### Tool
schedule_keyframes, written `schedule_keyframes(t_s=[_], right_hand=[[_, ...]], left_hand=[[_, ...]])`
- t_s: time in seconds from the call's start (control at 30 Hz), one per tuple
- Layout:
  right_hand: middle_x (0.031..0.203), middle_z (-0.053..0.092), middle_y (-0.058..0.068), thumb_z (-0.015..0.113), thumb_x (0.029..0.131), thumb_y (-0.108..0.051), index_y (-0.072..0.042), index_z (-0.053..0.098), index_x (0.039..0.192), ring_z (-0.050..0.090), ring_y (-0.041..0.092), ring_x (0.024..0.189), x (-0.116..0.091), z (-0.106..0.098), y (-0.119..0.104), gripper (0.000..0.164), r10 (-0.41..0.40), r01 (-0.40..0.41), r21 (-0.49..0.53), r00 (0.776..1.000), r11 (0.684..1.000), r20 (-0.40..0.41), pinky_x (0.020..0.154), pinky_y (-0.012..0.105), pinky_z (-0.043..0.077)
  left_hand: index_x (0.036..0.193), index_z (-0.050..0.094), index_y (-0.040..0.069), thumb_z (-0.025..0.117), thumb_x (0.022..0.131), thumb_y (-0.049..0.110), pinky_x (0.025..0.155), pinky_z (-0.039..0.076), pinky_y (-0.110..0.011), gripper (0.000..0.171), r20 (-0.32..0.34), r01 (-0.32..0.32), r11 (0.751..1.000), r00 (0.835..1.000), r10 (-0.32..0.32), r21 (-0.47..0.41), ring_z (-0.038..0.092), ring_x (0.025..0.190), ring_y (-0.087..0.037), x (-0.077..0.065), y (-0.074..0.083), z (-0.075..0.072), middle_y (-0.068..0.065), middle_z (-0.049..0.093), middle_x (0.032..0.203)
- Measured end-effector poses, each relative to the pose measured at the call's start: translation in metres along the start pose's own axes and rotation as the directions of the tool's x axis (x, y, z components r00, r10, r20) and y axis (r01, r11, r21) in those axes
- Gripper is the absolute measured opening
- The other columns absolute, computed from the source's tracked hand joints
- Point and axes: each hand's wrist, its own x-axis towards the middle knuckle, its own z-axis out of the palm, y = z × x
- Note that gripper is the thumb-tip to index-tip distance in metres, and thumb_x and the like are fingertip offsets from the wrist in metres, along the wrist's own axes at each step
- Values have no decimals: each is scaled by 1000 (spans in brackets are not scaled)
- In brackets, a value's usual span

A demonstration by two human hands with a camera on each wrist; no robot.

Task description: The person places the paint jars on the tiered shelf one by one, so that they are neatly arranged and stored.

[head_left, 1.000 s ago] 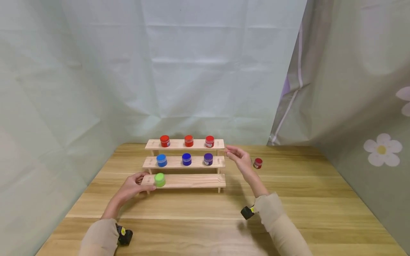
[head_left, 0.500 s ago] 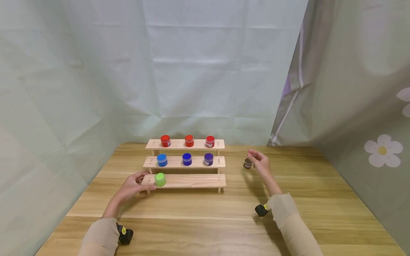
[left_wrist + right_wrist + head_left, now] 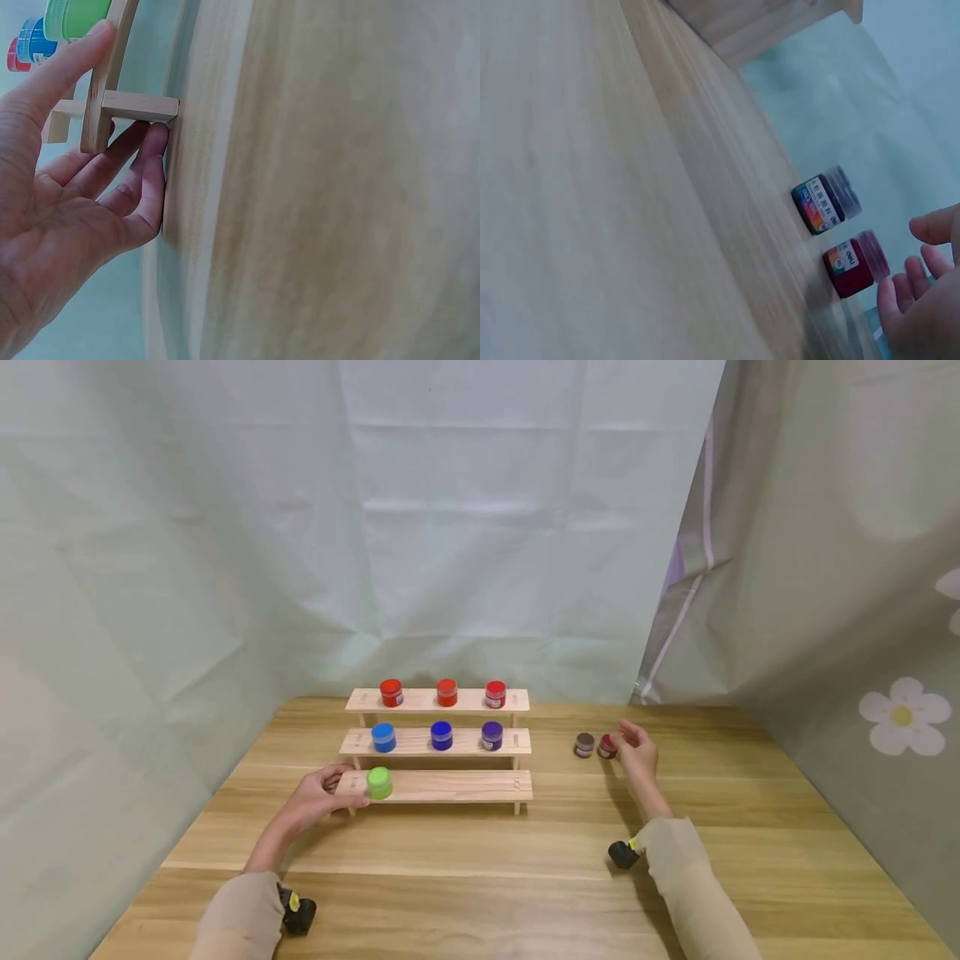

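Observation:
My left hand [image 3: 315,797] grips the left end of the lowest shelf of a three-step wooden display rack [image 3: 457,785], thumb on top and fingers below, as the left wrist view shows. A bright green paint jar [image 3: 379,783] stands on that shelf close to the thumb. Over on the right, my right hand [image 3: 637,756] is beside a dark red paint jar [image 3: 607,746], fingers relaxed and holding nothing. Whether a fingertip touches that jar I cannot tell. A dark brownish-grey paint jar [image 3: 584,745] stands just left of the dark red one.
The middle shelf bears a light blue jar [image 3: 383,737], a dark blue jar [image 3: 442,735] and a purple jar [image 3: 492,735]. Three red jars, one at the centre [image 3: 447,692], line the top shelf. A pale cloth [image 3: 480,568] hangs behind the wooden table [image 3: 450,885].
My right hand has moved right, from beside the rack, over the dark jar, to the dark red jar. Both loose jars now show together. The left hand keeps its hold.

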Motion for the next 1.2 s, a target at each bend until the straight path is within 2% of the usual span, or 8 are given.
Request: schedule_keyframes(t_s=[0.13, 0.2, 0.3, 0.43, 0.53, 0.7, 1.03, 1.2], right_hand=[[142, 45, 29, 55, 94, -4, 5, 43, 141, 45, 29, 128, 2, -2, 1, 49, 39, -38, -14, 997, 999, 60, 68, 1, 36], [144, 44, 30, 56, 94, -4, 7, 40, 142, 42, 34, 133, 4, -3, 3, 52, 49, -46, -35, 995, 998, 92, 74, 4, 38], [147, 40, 30, 58, 94, -5, 7, 36, 145, 39, 37, 138, 5, -5, 7, 57, 73, -63, -78, 987, 995, 141, 94, 18, 42], [150, 37, 30, 58, 95, -8, 8, 32, 147, 36, 37, 140, 6, -8, 12, 61, 104, -80, -132, 977, 988, 187, 112, 40, 32], [144, 44, 31, 61, 93, -6, 8, 40, 143, 44, 37, 134, 6, -8, 14, 55, 87, -57, -161, 978, 985, 188, 108, 38, 36], [135, 55, 29, 65, 91, -5, 8, 53, 134, 53, 35, 124, 6, -6, 12, 46, 59, -24, -203, 984, 979, 169, 97, 28, 42], [139, 51, 29, 63, 92, -8, 6, 50, 136, 50, 35, 126, 6, -7, 8, 49, 121, -102, -154, 985, 983, 122, 110, 41, 35], [144, 49, 25, 63, 93, -10, 3, 46, 141, 50, 29, 129, 4, -8, -1, 52, 133, -124, -89, 986, 988, 102, 109, 38, 39]], left_hand=[[138, 43, -7, 80, 80, 31, 98, 46, -43, 79, -6, 14, 1000, 1000, -14, 2, 54, 119, -34, 2, -1, 1, -28, 53, 136], [139, 42, -7, 80, 80, 33, 100, 45, -45, 81, -6, 18, 1000, 1000, -18, 5, 53, 121, -35, 4, -2, 0, -29, 52, 137], [140, 42, -7, 80, 79, 33, 100, 45, -45, 82, -3, 19, 1000, 1000, -19, 6, 53, 122, -36, 5, -1, 0, -29, 51, 138], [139, 42, -8, 80, 80, 32, 96, 47, -38, 81, 9, 9, 1000, 1000, -9, 3, 54, 119, -34, 5, 1, -1, -29, 52, 136], [139, 43, -8, 80, 80, 31, 93, 47, -35, 80, 9, 9, 1000, 1000, -9, -3, 55, 118, -33, 4, 3, -2, -29, 53, 136], [140, 42, -7, 80, 80, 33, 96, 47, -39, 81, 5, 27, 1000, 1000, -27, 2, 53, 120, -34, 3, 4, -2, -29, 51, 137], [139, 43, -7, 80, 79, 34, 95, 47, -38, 82, 1, 35, 999, 999, -35, 9, 53, 118, -33, 2, 1, 0, -28, 52, 136], [140, 42, -8, 80, 80, 32, 95, 47, -37, 81, 6, 25, 1000, 1000, -25, 4, 54, 119, -33, 2, 0, 0, -29, 52, 136]])
